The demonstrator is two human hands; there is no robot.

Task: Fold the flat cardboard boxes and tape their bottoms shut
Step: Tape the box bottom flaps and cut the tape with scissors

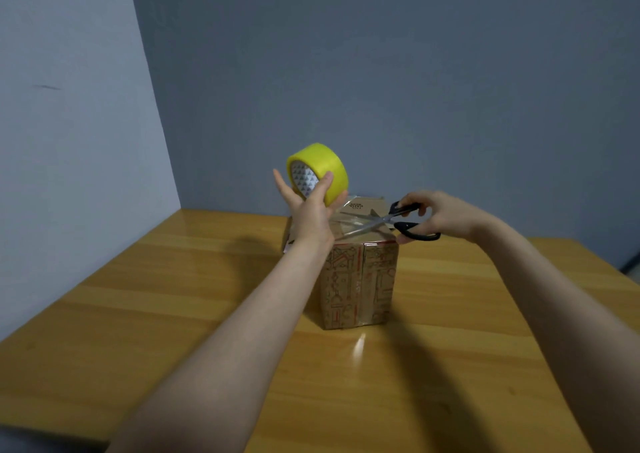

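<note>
Cutting the tape over the box on the table

The left hand (308,200) gripped the tape roll (317,172) above the box (358,279); the right hand (440,212) held open scissors (384,222). Keeping the strip taut would likely give a clean cut.

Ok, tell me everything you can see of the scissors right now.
The scissors have black loop handles and long, shiny metal blades. The right hand holds them by the handles, fingers through the loops. The blades are open and point left, roughly level, over the top of the box, around the clear tape stretched down from the yellow roll in the left hand. Whether the blades touch the tape or box is unclear.
</note>
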